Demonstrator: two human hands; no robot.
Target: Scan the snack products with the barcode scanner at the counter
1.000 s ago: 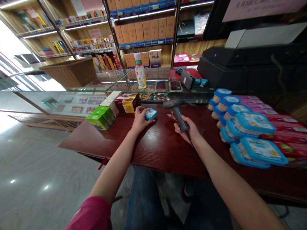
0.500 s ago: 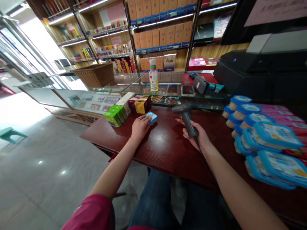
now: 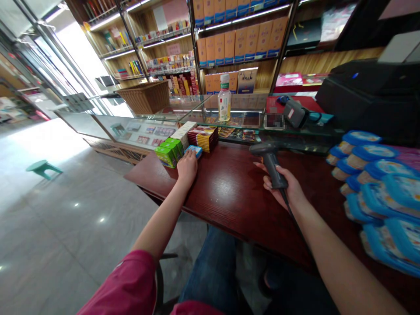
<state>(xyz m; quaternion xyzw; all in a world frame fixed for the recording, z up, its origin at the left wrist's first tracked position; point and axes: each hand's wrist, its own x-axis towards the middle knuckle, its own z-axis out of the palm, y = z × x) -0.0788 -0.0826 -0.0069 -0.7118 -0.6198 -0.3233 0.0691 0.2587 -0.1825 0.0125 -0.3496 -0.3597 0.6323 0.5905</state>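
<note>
My left hand [image 3: 188, 166] is closed over a small blue-lidded tub [image 3: 195, 151] on the dark red desk, its fingers covering part of the lid. Just left of the tub stand several green boxes [image 3: 169, 151], and behind it lies a stack of dark red and yellow packs [image 3: 204, 138]. Over the middle right of the desk, my right hand [image 3: 282, 186] grips the handle of a black barcode scanner [image 3: 271, 162]. The scanner's head points left and its cable runs down along my forearm.
Stacked blue-lidded tubs [image 3: 377, 175] occupy the desk's right side. A glass display case [image 3: 243, 105] borders the back, with a drink bottle [image 3: 225, 100] on top. A wicker basket [image 3: 144, 97] sits farther left. A green stool [image 3: 43, 168] stands on the floor.
My left hand has slid the tub leftward, up to the green boxes and the stacked packs. My right hand still holds the scanner. The whole view has turned slightly left.
</note>
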